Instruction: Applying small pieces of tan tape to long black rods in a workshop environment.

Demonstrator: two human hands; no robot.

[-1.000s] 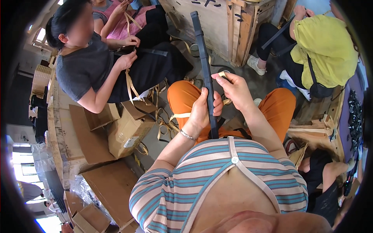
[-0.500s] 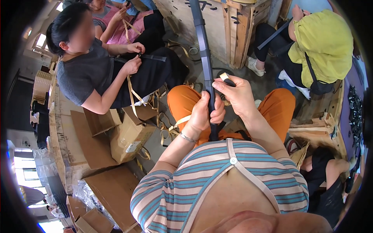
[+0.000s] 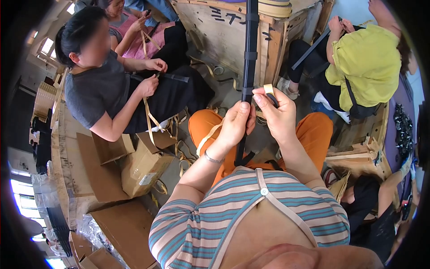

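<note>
A long black bar (image 3: pixel 249 58) with narrow bands around it stands between my knees and runs up past the top edge. My left hand (image 3: pixel 236 122) is closed around its lower part, thumb along the front. Beside the bar my right hand (image 3: pixel 278 112) pinches a small black roll (image 3: pixel 272 99) with a cream strip (image 3: pixel 268 88) at its top. The right thumb and fingertips are close against the bar; whether they touch it I cannot tell. A cream ribbon (image 3: pixel 208 136) hangs behind my left wrist. Black straps lie at the bar's lower end.
Cardboard boxes (image 3: pixel 145 170) stand at the left. A wooden crate (image 3: pixel 219 27) is ahead, another (image 3: pixel 358 154) at the right. Co-workers sit close by: one in a grey shirt (image 3: pixel 96 85), one in a yellow-green top (image 3: pixel 367 62). Cream ribbon scraps (image 3: pixel 181 157) litter the floor.
The bar's upper end has swung right and stands more upright. Both hands have shifted slightly right with it, still holding the bar and the roll. The right hand's fingers have moved closer to the bar.
</note>
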